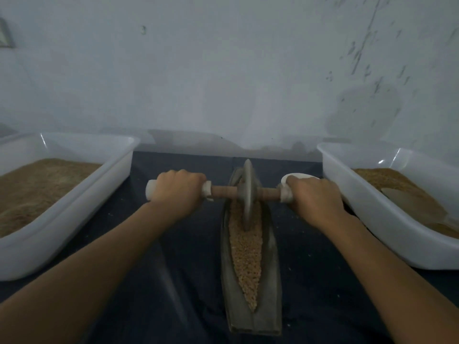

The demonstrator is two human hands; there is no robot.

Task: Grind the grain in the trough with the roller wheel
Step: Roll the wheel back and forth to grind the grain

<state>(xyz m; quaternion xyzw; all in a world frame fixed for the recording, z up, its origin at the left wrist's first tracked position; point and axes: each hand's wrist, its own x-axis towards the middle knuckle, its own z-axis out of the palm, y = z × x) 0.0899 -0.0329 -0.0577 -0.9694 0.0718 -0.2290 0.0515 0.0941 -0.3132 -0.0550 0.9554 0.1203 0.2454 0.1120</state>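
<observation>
1. Two hands work one tool: the left hand (177, 192) is curled tight round the white left grip of the axle (223, 192), and the right hand (314, 198) is curled round the white right grip in the same way, knuckles up.
2. The roller wheel (247, 194) stands upright on edge at the middle of the wooden axle, between the two hands, its lower rim down in the grain (246, 247).
3. The trough (272, 281), long, narrow and boat-shaped, runs from 6 o'clock to 12 o'clock on the dark surface (173, 281); the wheel sits toward its 12 o'clock end.
4. Tan, coarse grain fills the groove as a strip that tapers to a point at the 6 o'clock end.
5. A white tub (82, 207) lies at 9 o'clock of the trough, apart from it, and holds a bed of brownish material.
6. A second white tub (372, 209) lies at 3 o'clock, just beside the right hand, with similar brownish material and a flat, pale scoop-like piece (412, 204) lying on it.
7. A small white object (298, 176) shows just behind the right hand; what it is cannot be told.
8. A pale wall (223, 70) rises behind the surface at 12 o'clock.
9. Pale specks lie scattered on the dark surface near the trough.
</observation>
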